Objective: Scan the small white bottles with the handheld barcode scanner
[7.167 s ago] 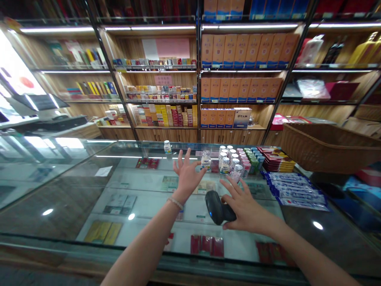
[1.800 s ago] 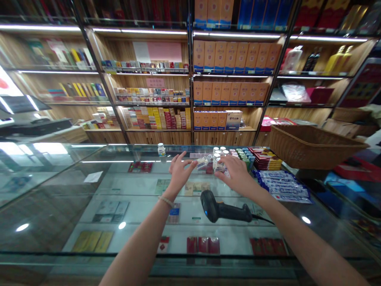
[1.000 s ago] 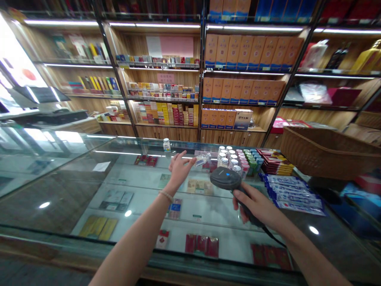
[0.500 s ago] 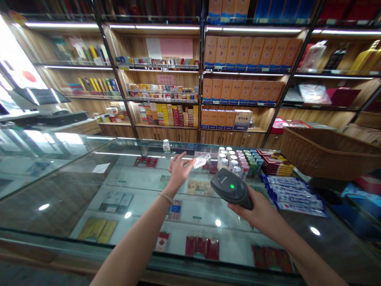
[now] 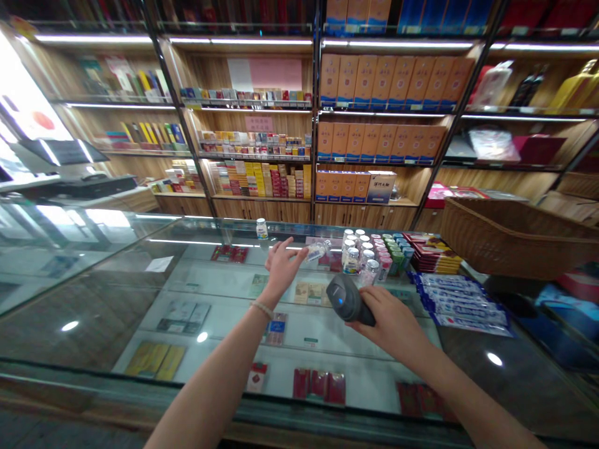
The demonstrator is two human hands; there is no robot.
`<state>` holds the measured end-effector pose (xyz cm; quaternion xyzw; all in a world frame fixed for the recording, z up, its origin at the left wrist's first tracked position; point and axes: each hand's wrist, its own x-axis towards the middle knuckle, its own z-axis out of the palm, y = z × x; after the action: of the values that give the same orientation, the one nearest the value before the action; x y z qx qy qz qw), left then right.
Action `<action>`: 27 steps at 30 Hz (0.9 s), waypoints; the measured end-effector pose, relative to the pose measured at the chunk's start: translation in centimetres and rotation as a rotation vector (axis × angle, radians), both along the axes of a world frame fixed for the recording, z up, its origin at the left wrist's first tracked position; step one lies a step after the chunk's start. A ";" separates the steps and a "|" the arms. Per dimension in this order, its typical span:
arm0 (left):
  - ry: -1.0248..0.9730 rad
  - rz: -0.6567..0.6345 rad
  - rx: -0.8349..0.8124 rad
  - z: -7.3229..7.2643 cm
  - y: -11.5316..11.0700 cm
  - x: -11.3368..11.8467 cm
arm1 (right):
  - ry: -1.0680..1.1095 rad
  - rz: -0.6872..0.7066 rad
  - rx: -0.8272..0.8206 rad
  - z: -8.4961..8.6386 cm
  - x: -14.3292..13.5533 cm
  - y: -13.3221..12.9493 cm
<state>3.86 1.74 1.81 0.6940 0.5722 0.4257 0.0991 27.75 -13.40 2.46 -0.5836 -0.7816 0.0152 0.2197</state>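
In my left hand [image 5: 284,265] a small clear bottle [image 5: 317,251] is held on its side, its cap end pointing right. My right hand [image 5: 390,318] grips a dark grey barcode scanner [image 5: 345,299], which shows a small blue light on top. Just beyond the scanner stand several white-capped bottles [image 5: 350,260] in rows. A lone white-capped bottle [image 5: 261,229] stands upright farther back on the glass counter [image 5: 210,330], left of my left hand.
Beside the bottles are pink and green tubes [image 5: 390,254], stacked red-and-yellow packs [image 5: 430,252] and blue-white packets [image 5: 461,302]. A wicker basket [image 5: 515,240] stands at the right. Packs lie under the counter glass. Shelves of orange boxes [image 5: 384,81] line the back wall.
The scanner has tilted and moved slightly left and down in my right hand. Its light went from green to blue, and the bottle in my left hand is no longer brightly lit.
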 end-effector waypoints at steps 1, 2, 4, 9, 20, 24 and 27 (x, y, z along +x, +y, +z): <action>-0.002 -0.001 -0.001 0.0 0.0 0.0 | -0.024 0.041 0.051 -0.5 -0.2 0.1; -0.002 0.000 -0.007 0.1 -0.1 0.0 | -0.047 0.067 0.085 -1.0 -0.4 0.1; 0.001 0.006 -0.020 0.2 -0.1 0.0 | -0.087 0.091 0.099 -2.0 -0.9 0.1; -0.009 0.009 -0.014 0.2 -0.1 0.0 | -0.162 0.148 0.015 -2.7 -1.5 -0.3; 0.011 0.037 0.050 0.6 -0.7 0.9 | -0.162 0.316 -0.217 0.8 0.4 -0.9; 0.049 0.006 0.116 0.9 -1.5 1.4 | -0.031 0.140 0.026 3.1 0.8 2.1; 0.043 -0.003 0.138 1.2 -1.9 1.6 | 0.079 -0.013 0.185 4.1 0.6 5.6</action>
<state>5.49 -0.18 3.03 0.7091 0.5423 0.4488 0.0395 28.34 -7.79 6.60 -0.5649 -0.7664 -0.0356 0.3036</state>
